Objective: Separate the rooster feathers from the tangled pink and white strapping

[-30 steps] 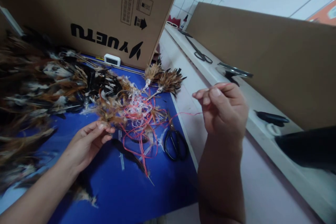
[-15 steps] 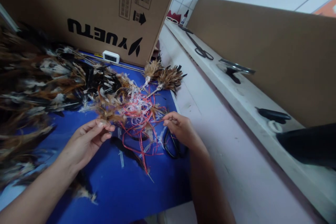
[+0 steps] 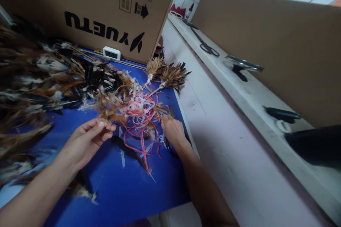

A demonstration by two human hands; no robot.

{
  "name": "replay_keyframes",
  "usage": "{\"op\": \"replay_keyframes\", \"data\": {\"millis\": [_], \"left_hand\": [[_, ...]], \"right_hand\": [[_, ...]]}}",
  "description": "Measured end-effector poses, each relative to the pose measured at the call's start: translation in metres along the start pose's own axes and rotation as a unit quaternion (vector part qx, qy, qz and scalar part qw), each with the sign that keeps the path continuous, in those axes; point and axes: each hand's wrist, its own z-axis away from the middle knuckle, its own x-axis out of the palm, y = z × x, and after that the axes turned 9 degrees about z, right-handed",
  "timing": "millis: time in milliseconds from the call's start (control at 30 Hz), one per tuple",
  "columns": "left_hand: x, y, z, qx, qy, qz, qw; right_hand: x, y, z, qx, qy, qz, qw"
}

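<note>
My left hand pinches a small bunch of brown feathers by its base, over the blue tabletop. My right hand is closed, knuckles up, at the right edge of a tangle of red and clear plastic string. Its fingertips are hidden, so what they grip does not show. Under that wrist lies a pair of black-handled scissors, mostly covered by the hand. A long dark feather lies between the hands.
Loose brown, black and white feathers heap up on the left. Two bound feather bundles lie behind the string. A cardboard box and small white digital display stand at the back. A ledge at right carries scissors.
My right hand has shifted left and turned knuckles up, covering more of the scissors. My left hand stays nearly in place with the feathers.
</note>
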Motion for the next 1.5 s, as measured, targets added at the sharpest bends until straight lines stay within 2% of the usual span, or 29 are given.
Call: {"op": "replay_keyframes", "data": {"millis": [167,233,267,333,400,433,500,633,767,867,933,1033,1133,1233,1300,1400,1433,1500], "left_hand": [[-0.001,-0.001,0.0,0.0,-0.008,-0.001,1.0],[-0.001,-0.001,0.0,0.0,-0.009,-0.003,1.0],[-0.001,-0.001,-0.001,0.001,-0.009,-0.004,1.0],[-0.002,-0.001,-0.001,0.005,-0.012,-0.005,1.0],[-0.003,-0.002,-0.002,0.008,-0.018,-0.006,1.0],[-0.004,-0.002,-0.002,0.009,-0.02,-0.007,1.0],[-0.005,-0.002,-0.002,0.009,-0.02,-0.007,1.0],[-0.004,-0.002,-0.002,0.01,-0.007,-0.012,1.0],[-0.002,-0.002,-0.001,0.015,0.002,-0.022,1.0],[-0.001,-0.002,-0.001,0.024,-0.004,-0.025,0.999],[0.0,-0.002,-0.001,0.028,-0.002,-0.023,0.999],[0.002,-0.002,0.0,0.029,0.002,-0.022,0.999],[0.003,-0.002,0.001,0.032,0.004,-0.03,0.999],[0.002,-0.003,0.001,0.038,-0.002,-0.033,0.999],[0.002,-0.003,0.001,0.042,-0.01,-0.03,0.999],[0.002,-0.003,0.002,0.046,-0.019,-0.026,0.998],[0.001,-0.003,0.002,0.047,-0.02,-0.025,0.998],[0.001,-0.003,0.002,0.047,-0.026,-0.024,0.998]], "right_hand": [[-0.005,0.018,0.0,0.003,0.038,-0.077,0.996],[-0.007,0.024,0.001,0.013,0.06,-0.172,0.983],[-0.008,0.026,0.001,0.021,0.077,-0.246,0.966],[-0.01,0.029,0.001,0.036,0.114,-0.405,0.906],[-0.012,0.029,0.001,0.052,0.14,-0.501,0.853],[-0.012,0.029,0.001,0.063,0.148,-0.52,0.839],[-0.012,0.03,0.002,0.084,0.157,-0.526,0.832],[-0.004,0.035,0.002,0.098,0.163,-0.483,0.855],[0.004,0.039,0.003,0.094,0.2,-0.352,0.909],[0.002,0.036,0.009,0.058,0.222,-0.256,0.939],[-0.001,0.03,0.015,0.008,0.198,-0.23,0.953],[-0.005,0.014,0.025,-0.059,0.118,-0.202,0.97],[-0.005,-0.001,0.03,-0.086,0.05,-0.153,0.983],[-0.003,-0.006,0.028,-0.104,0.017,-0.122,0.987],[-0.001,-0.003,0.025,-0.08,0.03,-0.109,0.99],[0.002,0.007,0.021,-0.024,0.103,-0.081,0.991],[0.002,0.009,0.02,-0.023,0.13,-0.075,0.988],[0.001,0.008,0.021,-0.065,0.171,-0.086,0.979]]}}
